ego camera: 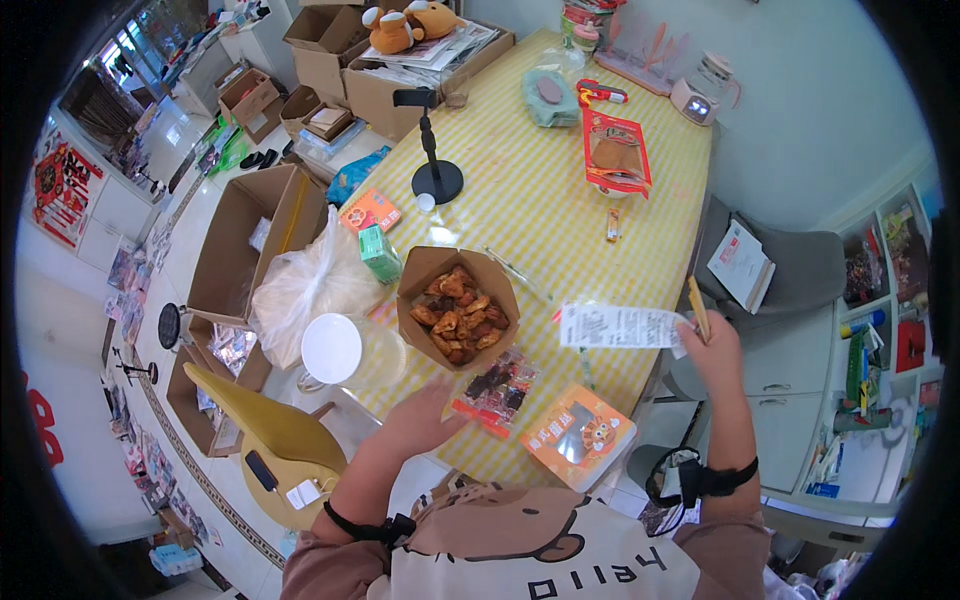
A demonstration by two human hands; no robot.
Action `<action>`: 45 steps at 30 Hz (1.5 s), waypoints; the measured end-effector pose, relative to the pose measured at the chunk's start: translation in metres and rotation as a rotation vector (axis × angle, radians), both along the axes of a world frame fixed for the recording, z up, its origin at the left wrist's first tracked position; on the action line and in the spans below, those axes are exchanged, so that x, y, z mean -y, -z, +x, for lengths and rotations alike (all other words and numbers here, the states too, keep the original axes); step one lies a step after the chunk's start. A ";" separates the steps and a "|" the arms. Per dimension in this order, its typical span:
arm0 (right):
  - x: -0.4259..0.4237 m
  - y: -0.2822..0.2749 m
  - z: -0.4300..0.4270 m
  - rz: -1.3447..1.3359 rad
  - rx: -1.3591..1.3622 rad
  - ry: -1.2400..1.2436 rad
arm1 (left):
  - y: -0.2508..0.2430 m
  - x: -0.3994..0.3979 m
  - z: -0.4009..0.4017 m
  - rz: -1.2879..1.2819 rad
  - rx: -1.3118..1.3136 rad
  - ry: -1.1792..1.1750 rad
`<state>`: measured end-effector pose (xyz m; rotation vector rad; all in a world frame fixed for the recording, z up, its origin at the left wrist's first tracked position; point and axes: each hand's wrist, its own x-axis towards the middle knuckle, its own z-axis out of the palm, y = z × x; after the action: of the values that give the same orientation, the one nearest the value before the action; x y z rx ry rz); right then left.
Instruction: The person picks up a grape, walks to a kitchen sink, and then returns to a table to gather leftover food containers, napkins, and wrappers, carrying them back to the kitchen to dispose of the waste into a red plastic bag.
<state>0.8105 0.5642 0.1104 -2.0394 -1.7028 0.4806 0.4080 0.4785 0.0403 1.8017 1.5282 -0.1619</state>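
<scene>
My right hand (pixel 715 356), over the table's right edge, grips a printed paper receipt (pixel 621 327) and a thin tan stick-like item (pixel 699 309). The receipt stretches leftward above the checked tablecloth. My left hand (pixel 426 420) lies at the near edge of the table beside a clear packet with red edging and dark contents (pixel 498 390); whether it touches the packet is hard to tell. Beyond that stands an open cardboard food box (pixel 459 307) with pieces of fried chicken (pixel 459 321). An orange box with a window (pixel 579 436) sits near me.
A lidded clear pitcher (pixel 349 351), a stuffed plastic bag (pixel 311 281) and a green carton (pixel 380 255) stand on the left. Farther back are a black phone stand (pixel 437 182) and a red snack pouch (pixel 616 154). A yellow chair (pixel 274 427) is at the left.
</scene>
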 end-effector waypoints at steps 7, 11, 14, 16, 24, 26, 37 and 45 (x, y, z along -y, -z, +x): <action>0.057 -0.015 -0.091 -0.223 0.001 -0.386 | -0.017 -0.008 0.058 -0.194 1.143 -0.333; 0.069 0.004 -0.142 -0.259 -0.246 -0.514 | -0.014 -0.005 0.083 -0.451 1.369 -0.415; 0.073 0.040 -0.157 -0.208 -0.796 -0.536 | -0.017 -0.002 0.087 -0.582 1.466 -0.464; 0.065 0.037 -0.154 -0.385 -0.899 -0.521 | -0.019 -0.005 0.077 -0.526 1.336 -0.480; 0.031 0.085 -0.088 -0.476 0.188 -0.196 | -0.011 0.012 0.039 -0.412 1.161 -0.681; 0.035 0.100 -0.089 -0.472 0.250 -0.173 | -0.007 0.014 0.036 -0.408 1.186 -0.751; 0.026 0.122 -0.108 -0.448 0.260 0.039 | -0.013 0.010 0.041 -0.302 1.130 -0.965; 0.022 0.129 -0.106 -0.598 0.287 -0.029 | -0.020 0.019 0.041 -0.430 1.342 -0.758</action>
<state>0.7045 0.5418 -0.0190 -2.6062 -1.9196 0.8196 0.4490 0.4592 0.0601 0.5469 0.9006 0.8490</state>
